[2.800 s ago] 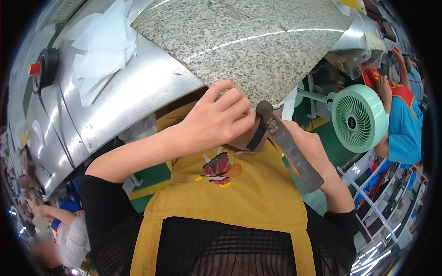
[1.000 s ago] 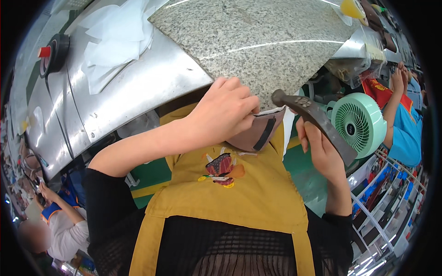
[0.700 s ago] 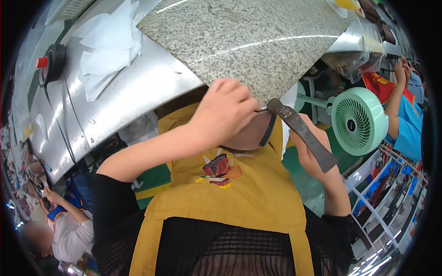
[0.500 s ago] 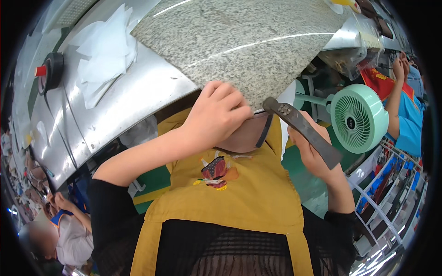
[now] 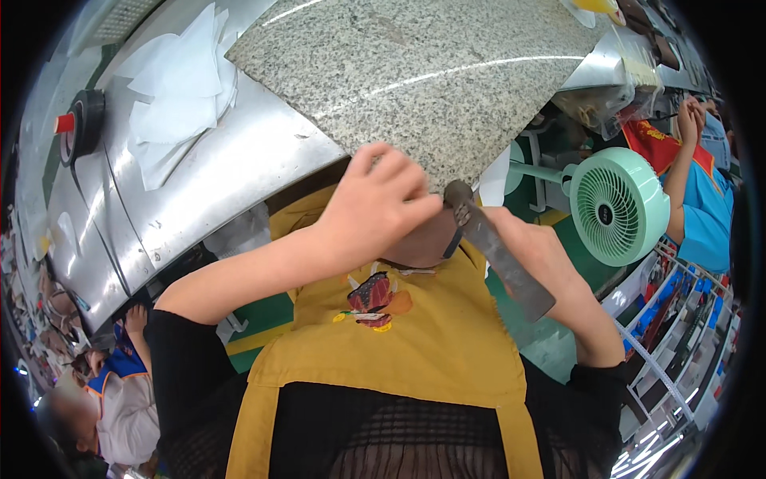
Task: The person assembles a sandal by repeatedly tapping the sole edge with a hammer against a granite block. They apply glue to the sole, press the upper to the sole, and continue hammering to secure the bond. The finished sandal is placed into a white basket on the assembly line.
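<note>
My right hand (image 5: 533,246) is closed round a dark metal hammer (image 5: 504,267). Its round face is at the near corner of the speckled granite slab (image 5: 415,88), close to my left fingertips. With my left hand (image 5: 375,195) I hold a brown, leather-like piece (image 5: 419,242) against that corner; its upper part is hidden by my fingers. A dark strip runs along the piece's right edge. Below it hangs my mustard apron (image 5: 399,351). The hammer's handle is mostly hidden by my right hand.
The slab lies on a metal bench (image 5: 239,164). White sheets (image 5: 179,96) and a black tape roll (image 5: 84,126) are at left. A mint-green fan (image 5: 622,206) stands right, above a white wire rack (image 5: 654,359). Co-workers sit at far left (image 5: 128,415) and far right (image 5: 698,207).
The hammer has moved left and a little down, its face now nearer my left fingertips. My left hand still holds the brown piece, its fingers slightly shifted.
</note>
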`<act>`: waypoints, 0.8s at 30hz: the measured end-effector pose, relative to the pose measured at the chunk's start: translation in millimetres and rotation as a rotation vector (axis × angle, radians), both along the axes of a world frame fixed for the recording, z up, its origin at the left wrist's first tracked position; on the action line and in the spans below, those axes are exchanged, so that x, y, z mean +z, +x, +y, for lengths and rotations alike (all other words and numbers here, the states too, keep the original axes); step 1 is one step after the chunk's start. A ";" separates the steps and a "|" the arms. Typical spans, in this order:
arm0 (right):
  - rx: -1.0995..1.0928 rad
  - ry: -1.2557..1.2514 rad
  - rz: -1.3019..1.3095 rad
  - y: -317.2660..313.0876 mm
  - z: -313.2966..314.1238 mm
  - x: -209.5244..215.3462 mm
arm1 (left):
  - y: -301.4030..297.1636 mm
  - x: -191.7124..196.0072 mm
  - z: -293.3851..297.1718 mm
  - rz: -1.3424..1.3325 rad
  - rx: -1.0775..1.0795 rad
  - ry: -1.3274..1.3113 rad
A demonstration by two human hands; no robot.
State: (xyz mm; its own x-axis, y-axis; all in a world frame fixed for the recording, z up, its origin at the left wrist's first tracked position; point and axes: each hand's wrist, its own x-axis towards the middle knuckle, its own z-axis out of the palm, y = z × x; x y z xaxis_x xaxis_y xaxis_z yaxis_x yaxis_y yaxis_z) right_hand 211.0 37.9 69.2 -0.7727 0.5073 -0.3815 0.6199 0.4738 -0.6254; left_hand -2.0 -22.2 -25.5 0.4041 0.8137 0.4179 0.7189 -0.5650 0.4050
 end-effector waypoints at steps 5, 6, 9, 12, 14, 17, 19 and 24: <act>-0.076 -0.089 0.053 6.4 3.3 -3.0 | -7.1 -6.3 -0.2 -0.103 -0.037 -0.038; -0.087 -0.072 0.089 6.4 3.1 -3.3 | -7.1 -7.4 -1.5 -0.066 -0.054 -0.007; -0.104 -0.069 0.112 2.1 0.2 2.7 | -4.3 -5.1 -5.1 0.002 -0.028 0.064; 0.004 -0.030 0.001 -2.3 -3.4 -3.1 | -4.6 -4.0 -5.6 -0.037 -0.020 0.037; 0.014 0.001 0.021 -3.2 -3.6 -1.4 | -7.8 -4.6 -1.8 -0.139 0.009 -0.043; -0.023 -0.068 0.028 -2.2 0.1 3.2 | -4.4 -8.3 -5.1 -0.155 0.028 -0.054; -0.084 -0.130 0.044 1.3 1.8 2.2 | -4.6 -9.4 -7.7 -0.108 0.021 -0.018; -0.035 0.034 0.104 -6.0 -6.9 -4.5 | -4.5 -6.5 -9.0 -0.025 -0.015 0.038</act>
State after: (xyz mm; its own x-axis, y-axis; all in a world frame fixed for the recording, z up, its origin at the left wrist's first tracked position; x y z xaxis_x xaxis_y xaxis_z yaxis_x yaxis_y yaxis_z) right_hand 205.0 31.1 64.6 -0.7887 0.5460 -0.2827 0.5692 0.4747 -0.6713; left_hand -6.5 -31.2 -32.0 0.4052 0.7912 0.4580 0.7003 -0.5907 0.4008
